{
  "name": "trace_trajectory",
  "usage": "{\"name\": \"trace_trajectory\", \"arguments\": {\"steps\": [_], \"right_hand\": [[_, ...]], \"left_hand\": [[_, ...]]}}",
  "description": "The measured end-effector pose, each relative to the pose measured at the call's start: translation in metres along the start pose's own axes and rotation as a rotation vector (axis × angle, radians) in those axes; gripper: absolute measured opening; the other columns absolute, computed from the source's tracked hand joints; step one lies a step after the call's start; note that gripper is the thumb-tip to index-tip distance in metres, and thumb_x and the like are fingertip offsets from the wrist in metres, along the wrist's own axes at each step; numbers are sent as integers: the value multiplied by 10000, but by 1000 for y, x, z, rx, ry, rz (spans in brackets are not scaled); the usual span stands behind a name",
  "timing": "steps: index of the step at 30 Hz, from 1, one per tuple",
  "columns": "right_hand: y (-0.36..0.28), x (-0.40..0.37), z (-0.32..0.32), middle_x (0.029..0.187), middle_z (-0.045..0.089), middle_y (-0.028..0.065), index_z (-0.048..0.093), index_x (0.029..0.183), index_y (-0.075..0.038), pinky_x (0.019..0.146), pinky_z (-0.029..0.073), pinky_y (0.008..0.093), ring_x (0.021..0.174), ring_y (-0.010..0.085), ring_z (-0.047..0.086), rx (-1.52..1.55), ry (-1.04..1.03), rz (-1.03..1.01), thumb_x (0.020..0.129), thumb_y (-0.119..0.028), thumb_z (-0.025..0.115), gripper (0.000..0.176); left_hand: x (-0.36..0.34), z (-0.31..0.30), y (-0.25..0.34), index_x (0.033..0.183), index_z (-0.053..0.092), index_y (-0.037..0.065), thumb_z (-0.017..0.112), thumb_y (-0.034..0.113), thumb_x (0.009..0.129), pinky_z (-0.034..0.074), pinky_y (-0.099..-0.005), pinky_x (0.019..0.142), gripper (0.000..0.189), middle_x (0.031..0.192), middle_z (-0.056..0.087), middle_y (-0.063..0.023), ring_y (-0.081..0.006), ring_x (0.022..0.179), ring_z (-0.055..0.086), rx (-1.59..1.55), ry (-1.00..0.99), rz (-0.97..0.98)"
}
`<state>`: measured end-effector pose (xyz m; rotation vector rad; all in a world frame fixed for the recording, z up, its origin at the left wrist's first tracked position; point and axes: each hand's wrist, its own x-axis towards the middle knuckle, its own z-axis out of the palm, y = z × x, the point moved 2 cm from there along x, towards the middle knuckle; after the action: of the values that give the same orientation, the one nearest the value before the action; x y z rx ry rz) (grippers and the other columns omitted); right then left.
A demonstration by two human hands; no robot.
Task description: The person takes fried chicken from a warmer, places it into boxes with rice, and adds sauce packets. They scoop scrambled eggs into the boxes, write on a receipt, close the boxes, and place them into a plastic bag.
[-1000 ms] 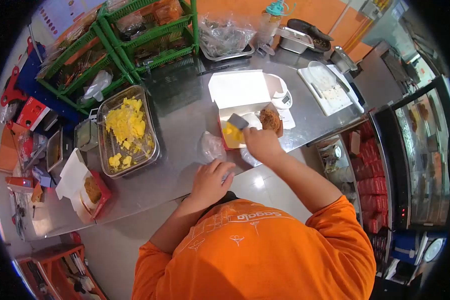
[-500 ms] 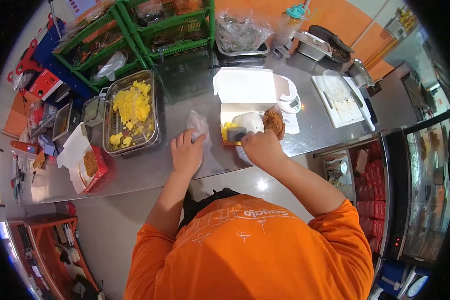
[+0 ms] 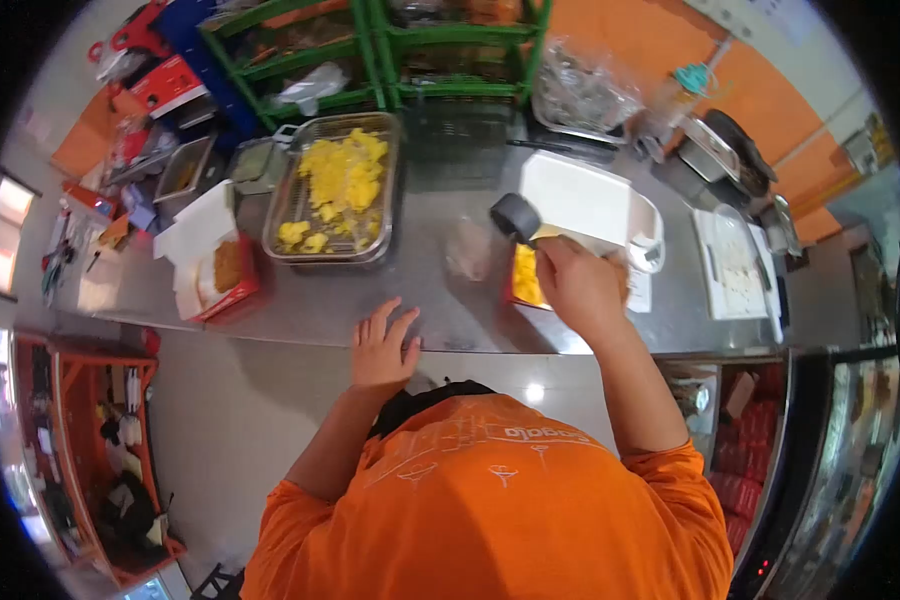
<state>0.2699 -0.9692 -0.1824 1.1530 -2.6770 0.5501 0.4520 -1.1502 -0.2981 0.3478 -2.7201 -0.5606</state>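
My right hand [image 3: 582, 288] is closed on a dark grey scoop [image 3: 516, 217], whose round cup is raised above the left side of a red and white food box [image 3: 574, 195]. Yellow food [image 3: 527, 277] shows inside the box. The hand and wrist hide much of the rest of its contents. My left hand [image 3: 381, 348] has its fingers spread at the front edge of the steel table, holding nothing. Between the two hands, farther back, lies a crumpled clear plastic bag [image 3: 467, 250].
A clear tray [image 3: 388, 215] of yellow food stands left of centre. Beside it is another open food box [image 3: 253, 275] with a browned piece. Green racks [image 3: 378, 55] stand behind. To the right are a white scale [image 3: 650, 235] and a cutting board [image 3: 738, 270].
The scoop has risen from the yellow food and tilted above the box. My left hand has drawn back from the plastic bag to the table edge. The whole view has shifted.
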Motion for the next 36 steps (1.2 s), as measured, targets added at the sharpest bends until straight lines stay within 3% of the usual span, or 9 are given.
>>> {"name": "trace_trajectory", "arguments": {"steps": [5,9,11,16,21,26,28,31,36], "right_hand": [[-80,46,79,900,589,149,553,860,-51,593,501,396,692,314,612,309,-100,-312,764,-123,527,123],[-141,98,133,911,609,142,554,963,-69,657,499,440,787,327,619,288,-420,-145,779,-125,489,203],[-158,106,158,932,605,142,557,938,-70,695,488,445,864,317,610,336,-285,-235,755,-125,505,198],[-166,84,159,991,580,83,580,976,-102,817,410,395,977,255,537,374,-6,-316,785,-211,554,221],[-82,1,102,982,536,57,575,984,-111,823,388,387,927,234,514,564,402,-242,726,-170,638,273],[78,-119,73,989,527,123,505,1003,-33,799,406,350,910,244,506,227,871,419,762,-54,569,249],[126,-142,71,1196,480,169,436,1219,-1,957,332,351,1132,268,437,711,685,932,877,-191,496,396],[130,-123,68,1250,437,215,354,1284,40,974,327,331,1177,282,412,921,354,782,895,-268,459,507],[125,-96,105,1296,394,237,320,1293,64,1016,270,328,1222,306,372,1013,414,577,911,-271,427,519]], "left_hand": [[-28,-22,-37,1125,521,132,610,126,726,386,-398,860,409,1182,478,-95,-273,1033,499,-77,11,-110],[-35,-41,-54,1130,511,103,606,30,727,431,-370,800,420,1114,525,-120,-293,997,526,-107,2,-58],[-44,-36,-79,1118,512,71,596,21,745,446,-368,771,385,1108,524,-143,-291,967,543,-342,-49,-189],[-46,-49,-126,1036,543,31,585,18,767,446,-339,742,273,1038,546,-143,-270,895,559,-249,-78,-150],[-6,-42,-133,1001,548,11,555,48,811,442,-322,743,194,970,561,-130,-232,862,554,-299,-174,-173],[35,-4,-68,1043,537,16,544,89,834,441,-283,729,221,921,573,-92,-150,798,544,-602,-374,-141],[41,17,-32,1068,532,26,541,88,841,440,-265,721,236,910,574,-79,-126,779,536,-786,-395,-154],[58,24,19,1087,529,42,531,59,845,437,-250,707,242,916,571,-80,-126,784,535,-604,-483,-224],[44,32,31,1080,536,43,549,98,842,436,-249,688,245,891,576,-65,-121,768,534,-582,-453,-168]]}}
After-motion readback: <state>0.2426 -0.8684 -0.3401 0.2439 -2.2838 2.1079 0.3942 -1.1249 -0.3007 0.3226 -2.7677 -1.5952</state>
